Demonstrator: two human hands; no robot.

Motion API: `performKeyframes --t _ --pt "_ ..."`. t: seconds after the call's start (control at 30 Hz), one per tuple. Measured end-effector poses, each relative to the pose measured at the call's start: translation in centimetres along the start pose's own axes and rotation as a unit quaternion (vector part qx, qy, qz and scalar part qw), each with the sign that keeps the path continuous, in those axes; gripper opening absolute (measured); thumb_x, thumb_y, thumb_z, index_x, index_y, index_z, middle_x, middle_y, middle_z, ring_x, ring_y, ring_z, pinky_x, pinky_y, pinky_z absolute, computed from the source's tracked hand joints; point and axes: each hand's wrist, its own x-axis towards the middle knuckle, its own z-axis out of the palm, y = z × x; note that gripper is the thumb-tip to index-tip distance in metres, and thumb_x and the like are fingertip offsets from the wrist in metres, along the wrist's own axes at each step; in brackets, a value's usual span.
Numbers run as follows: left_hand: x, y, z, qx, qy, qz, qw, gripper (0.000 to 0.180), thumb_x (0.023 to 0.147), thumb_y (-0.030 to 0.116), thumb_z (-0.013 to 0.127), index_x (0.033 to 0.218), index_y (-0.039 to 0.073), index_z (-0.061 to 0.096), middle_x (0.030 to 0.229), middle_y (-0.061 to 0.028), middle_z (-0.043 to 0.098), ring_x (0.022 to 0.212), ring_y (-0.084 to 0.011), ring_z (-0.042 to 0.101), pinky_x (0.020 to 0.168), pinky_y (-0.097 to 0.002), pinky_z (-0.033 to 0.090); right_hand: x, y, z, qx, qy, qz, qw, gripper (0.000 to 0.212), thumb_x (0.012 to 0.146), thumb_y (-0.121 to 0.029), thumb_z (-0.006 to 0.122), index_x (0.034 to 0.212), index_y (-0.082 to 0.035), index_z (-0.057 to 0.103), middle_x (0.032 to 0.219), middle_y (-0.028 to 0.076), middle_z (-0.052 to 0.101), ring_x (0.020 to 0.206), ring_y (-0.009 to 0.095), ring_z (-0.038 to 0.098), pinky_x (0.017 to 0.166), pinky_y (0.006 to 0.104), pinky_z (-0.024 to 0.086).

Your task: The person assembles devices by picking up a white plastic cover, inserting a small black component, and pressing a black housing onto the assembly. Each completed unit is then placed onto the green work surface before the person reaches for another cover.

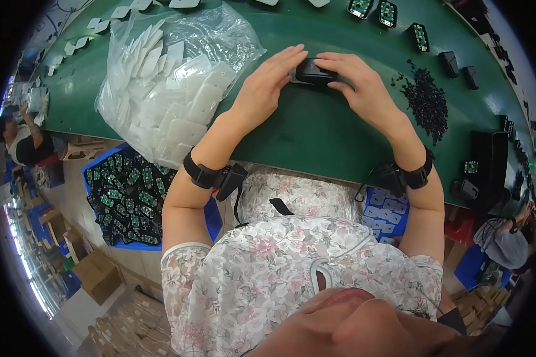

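Observation:
A small black plastic housing [314, 72] lies on the green table in front of me, between my two hands. Along its left end rests my left hand [272, 76], its fingers stretched out and close together, pointing away from me. From the other side my right hand [358, 83] grips the housing, with fingers on its top and far edge and the thumb at its near right edge. A pale edge shows at the housing's left end; its underside is hidden. A clear bag [178, 83] of white plastic plates lies left of my left hand.
Right of my hands is a pile of small black parts [427, 101]. Housings with green circuit boards [388, 13] and closed black housings [448, 64] line the far right. A blue bin [125, 199] of board-filled housings stands below the table's left edge. People work at both sides.

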Motion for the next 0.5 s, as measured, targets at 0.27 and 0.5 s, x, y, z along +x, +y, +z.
performKeyframes --t 0.27,0.5 --pt "-1.5 -0.5 -0.2 0.093 -0.048 0.018 0.994 0.054 0.078 -0.008 0.045 0.130 0.007 0.050 0.135 -0.0091 0.049 0.124 -0.0264 0.047 0.104 -0.0379 0.038 1.2 0.3 0.6 -0.029 -0.051 -0.034 0.998 0.048 0.074 0.010 0.060 0.119 -0.009 0.059 0.119 0.010 0.058 0.108 0.029 0.055 0.090 0.0351 0.048" --pt "-1.4 1.1 -0.7 0.191 -0.074 0.038 0.978 0.051 0.078 -0.003 0.051 0.128 0.006 0.051 0.134 -0.0095 0.051 0.123 -0.0256 0.048 0.103 -0.0379 0.039 -0.2 -0.4 1.5 -0.109 -0.007 -0.045 0.993 0.058 0.072 0.017 0.052 0.122 -0.010 0.058 0.121 0.008 0.056 0.109 0.028 0.055 0.078 0.0311 0.055"
